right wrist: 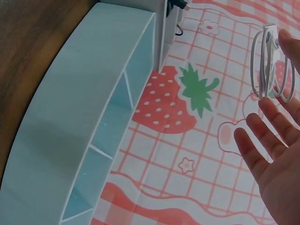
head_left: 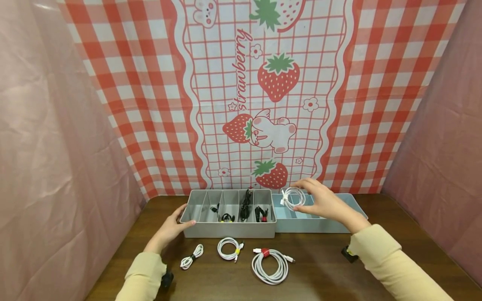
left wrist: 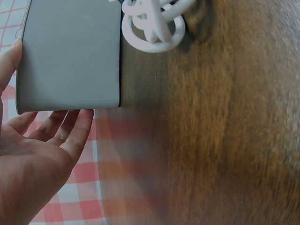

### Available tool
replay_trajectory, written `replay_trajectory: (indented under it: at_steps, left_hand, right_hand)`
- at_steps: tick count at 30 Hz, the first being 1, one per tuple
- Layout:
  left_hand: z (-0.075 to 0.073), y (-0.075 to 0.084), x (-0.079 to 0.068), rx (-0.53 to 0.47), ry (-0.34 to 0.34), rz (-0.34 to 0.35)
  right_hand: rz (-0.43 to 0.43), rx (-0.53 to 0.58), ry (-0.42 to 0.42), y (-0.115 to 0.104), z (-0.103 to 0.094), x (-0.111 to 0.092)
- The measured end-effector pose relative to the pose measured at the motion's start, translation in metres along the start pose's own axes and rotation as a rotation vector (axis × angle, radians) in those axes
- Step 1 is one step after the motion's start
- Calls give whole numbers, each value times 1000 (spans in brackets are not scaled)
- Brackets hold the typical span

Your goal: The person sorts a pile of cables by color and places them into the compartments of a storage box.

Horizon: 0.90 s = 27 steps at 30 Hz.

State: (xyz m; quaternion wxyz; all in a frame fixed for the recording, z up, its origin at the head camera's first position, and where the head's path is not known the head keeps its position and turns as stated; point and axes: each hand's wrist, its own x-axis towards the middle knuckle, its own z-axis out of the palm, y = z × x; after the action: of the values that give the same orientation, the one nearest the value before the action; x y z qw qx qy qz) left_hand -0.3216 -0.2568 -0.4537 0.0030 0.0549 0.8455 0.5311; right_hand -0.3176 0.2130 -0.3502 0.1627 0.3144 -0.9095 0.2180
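Observation:
At the grey divided box (head_left: 229, 230), my left hand (head_left: 171, 229) grips the left end, thumb over the front rim and fingers against the end wall (left wrist: 70, 56). My right hand (head_left: 324, 203) pinches a coiled white cable (head_left: 285, 196) between thumb and fingers, above the light blue divided box (head_left: 312, 226). In the right wrist view the cable (right wrist: 269, 56) hangs upright at the fingertips, and the other fingers are spread. Black cables (head_left: 246, 207) lie in several compartments of the grey box, one with a red tie.
In front of the boxes on the wooden table (head_left: 320, 267) lie a small white cable bundle (head_left: 191, 256) with a black tie, a white coil (head_left: 219, 249) with a yellow tie, and a larger white coil (head_left: 272, 279) with a red tie. A strawberry-print cloth (head_left: 308, 138) hangs behind.

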Motion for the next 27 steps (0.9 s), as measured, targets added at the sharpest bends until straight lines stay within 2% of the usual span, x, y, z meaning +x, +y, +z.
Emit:
replay_trajectory:
  at_steps: [4, 9, 14, 15, 18, 21, 27]
  left_hand:
    - [0, -7, 4, 16, 3, -7]
    - [-1, -5, 3, 8, 4, 0]
    - [-1, 21, -13, -10, -11, -5]
    - [0, 20, -12, -5, -10, -11]
    - [0, 11, -8, 9, -4, -9]
    - [0, -8, 5, 17, 5, -11]
    - [0, -11, 6, 19, 6, 3]
  right_hand:
    - [5, 1, 8, 5, 5, 2]
    - [14, 4, 25, 13, 12, 3]
    - [56, 17, 18, 22, 16, 4]
    - [65, 19, 14, 24, 17, 4]
    - [79, 33, 14, 29, 20, 4]
    - [79, 44, 22, 34, 23, 4]
    - [98, 38, 28, 45, 32, 5]
